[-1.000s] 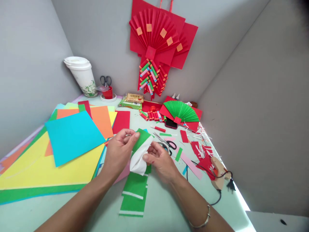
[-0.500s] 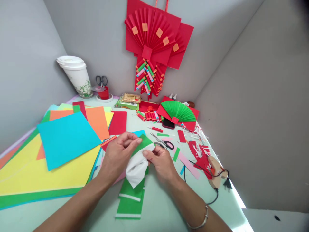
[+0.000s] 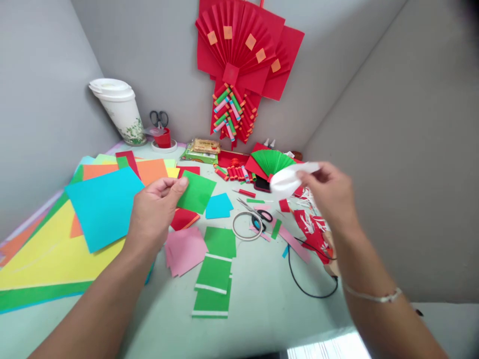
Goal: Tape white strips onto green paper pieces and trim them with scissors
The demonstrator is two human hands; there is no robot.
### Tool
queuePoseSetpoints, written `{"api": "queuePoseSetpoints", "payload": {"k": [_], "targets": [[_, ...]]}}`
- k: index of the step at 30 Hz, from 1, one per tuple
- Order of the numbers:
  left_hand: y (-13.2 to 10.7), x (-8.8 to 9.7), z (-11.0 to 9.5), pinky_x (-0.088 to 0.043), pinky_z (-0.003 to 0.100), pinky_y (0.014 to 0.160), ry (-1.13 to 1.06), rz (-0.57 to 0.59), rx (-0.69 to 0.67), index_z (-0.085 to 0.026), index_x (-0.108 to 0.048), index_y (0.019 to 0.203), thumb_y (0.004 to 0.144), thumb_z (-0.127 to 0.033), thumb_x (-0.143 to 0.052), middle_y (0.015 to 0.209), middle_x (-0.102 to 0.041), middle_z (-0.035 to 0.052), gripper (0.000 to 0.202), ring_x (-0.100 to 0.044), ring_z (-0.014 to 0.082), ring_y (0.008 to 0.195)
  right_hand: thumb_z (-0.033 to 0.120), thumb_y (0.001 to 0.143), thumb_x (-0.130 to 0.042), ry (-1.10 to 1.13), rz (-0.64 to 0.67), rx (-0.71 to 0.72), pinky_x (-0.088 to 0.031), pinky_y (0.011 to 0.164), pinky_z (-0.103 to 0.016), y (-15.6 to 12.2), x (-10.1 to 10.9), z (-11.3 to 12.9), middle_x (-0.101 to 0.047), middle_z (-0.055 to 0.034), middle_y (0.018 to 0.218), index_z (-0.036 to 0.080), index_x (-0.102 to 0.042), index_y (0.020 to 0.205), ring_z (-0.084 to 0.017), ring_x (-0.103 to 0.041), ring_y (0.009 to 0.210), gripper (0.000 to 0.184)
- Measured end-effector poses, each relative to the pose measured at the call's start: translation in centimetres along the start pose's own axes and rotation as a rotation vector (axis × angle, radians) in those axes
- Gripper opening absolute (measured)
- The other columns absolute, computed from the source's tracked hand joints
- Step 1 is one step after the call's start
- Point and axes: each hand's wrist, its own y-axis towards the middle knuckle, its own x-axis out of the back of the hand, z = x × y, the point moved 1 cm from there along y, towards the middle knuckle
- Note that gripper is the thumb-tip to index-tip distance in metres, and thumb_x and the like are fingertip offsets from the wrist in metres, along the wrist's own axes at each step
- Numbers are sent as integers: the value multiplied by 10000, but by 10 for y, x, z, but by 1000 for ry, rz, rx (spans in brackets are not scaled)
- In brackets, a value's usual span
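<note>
A green paper square (image 3: 198, 193) is pinched at its left edge between the thumb and fingers of my left hand (image 3: 155, 209), above the table. My right hand (image 3: 331, 197), raised on the right, grips a soft white sheet (image 3: 286, 182) that looks like a tissue. Below and between the hands lie overlapping green paper pieces (image 3: 214, 273) with white strips along their edges. Beside them rest pink paper pieces (image 3: 186, 252) and blue paper pieces (image 3: 219, 207). A thin tape roll (image 3: 236, 235) lies against a pair of black-handled scissors (image 3: 266, 215).
Large coloured sheets (image 3: 48, 264) cover the left side. At the back stand a white lidded cup (image 3: 121, 112) and a red pot (image 3: 163, 138) holding scissors. Red paper fans (image 3: 239, 45) hang on the wall. A black cord (image 3: 307, 294) loops at right, near paper scraps (image 3: 305, 224).
My hands have moved apart. The white sheet has gone up and right with my right hand, away from the green square in my left. The tape roll and the pink pieces now show fully.
</note>
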Motion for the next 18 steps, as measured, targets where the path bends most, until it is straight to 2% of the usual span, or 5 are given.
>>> {"api": "queuePoseSetpoints", "payload": {"k": [3, 5, 8, 14, 18], "targets": [[1, 0, -2, -504, 250, 680, -28, 36, 19, -193, -688, 857, 739, -469, -754, 809, -729, 8, 308, -648, 166, 743, 193, 737, -700, -258, -84, 81, -450, 795, -399, 46, 33, -8, -657, -46, 804, 170, -691, 858, -220, -614, 785, 124], [1, 2, -5, -485, 236, 639, 54, 85, 52, -192, -679, 804, 699, -438, -781, 762, -715, 0, 286, -632, 158, 700, 128, 668, -746, -360, -59, 113, -425, 885, -449, 51, 34, -14, -667, -96, 901, 148, -705, 882, -280, -613, 934, 219], [1, 7, -5, -436, 236, 555, 241, 178, 64, -205, -666, 770, 700, -450, -757, 696, -693, -7, 270, -604, 161, 637, 192, 791, -679, -409, 62, 180, -449, 872, -439, 17, 3, -16, -657, -158, 1106, 133, -707, 1057, -274, -622, 961, 274], [-1, 13, 18, -353, 257, 500, 587, 492, 15, -224, -683, 804, 742, -536, -662, 646, -662, -5, 319, -576, 183, 614, 204, 865, -664, -347, 575, 274, -488, 738, -281, -77, -85, -19, -718, -41, 950, 205, -746, 1014, -151, -649, 768, 170], [-5, 5, 37, -382, 268, 546, 634, 615, -11, -220, -666, 805, 731, -555, -655, 683, -663, -4, 343, -595, 193, 661, 157, 833, -710, -340, 715, 299, -462, 778, -282, -93, -104, -36, -668, -43, 953, 203, -735, 1034, -164, -620, 845, 207]]}}
